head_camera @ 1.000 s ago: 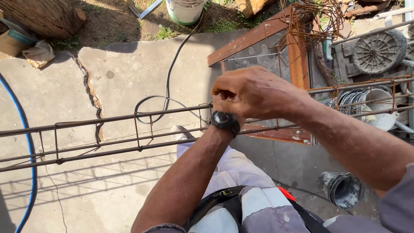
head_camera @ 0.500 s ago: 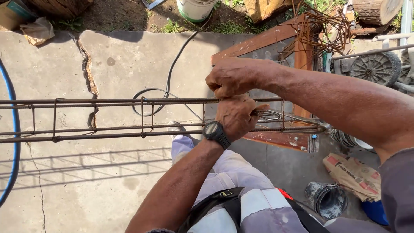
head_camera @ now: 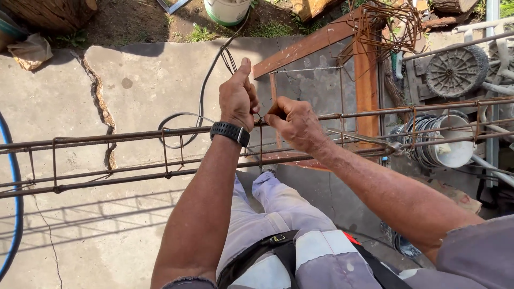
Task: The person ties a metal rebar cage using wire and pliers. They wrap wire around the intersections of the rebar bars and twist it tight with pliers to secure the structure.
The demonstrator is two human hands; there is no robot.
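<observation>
While the person sits over a long cage of rusty metal bars [head_camera: 107, 140], both hands meet at the top bar near the middle. There are few packages here: a white tub with a green band [head_camera: 227, 9] stands at the top edge on the dirt, a crumpled brown paper bag [head_camera: 31, 49] lies at the top left, and a stack of white buckets [head_camera: 448, 143] sits on the right behind the bars. No label on them can be made out. The left hand [head_camera: 237, 99], with a black watch [head_camera: 230, 132] on the wrist, has its fingers curled tight and its thumb pointing up, and it pinches a thin wire [head_camera: 260, 119] just above the top bar. The right hand [head_camera: 293, 122] is also closed, with its fingertips pressed on the same wire, so the two hands almost touch. The wire is very thin, and how it wraps the bar cannot be seen. The bars run from left to right over a grey concrete floor [head_camera: 80, 230] with a long crack [head_camera: 101, 109]. A black cable [head_camera: 203, 91] loops on the floor, and a blue hose [head_camera: 17, 198] curves along the left edge. A red-brown wooden frame [head_camera: 364, 80] and an old wheel [head_camera: 455, 69] lie to the right, out in the sun.
</observation>
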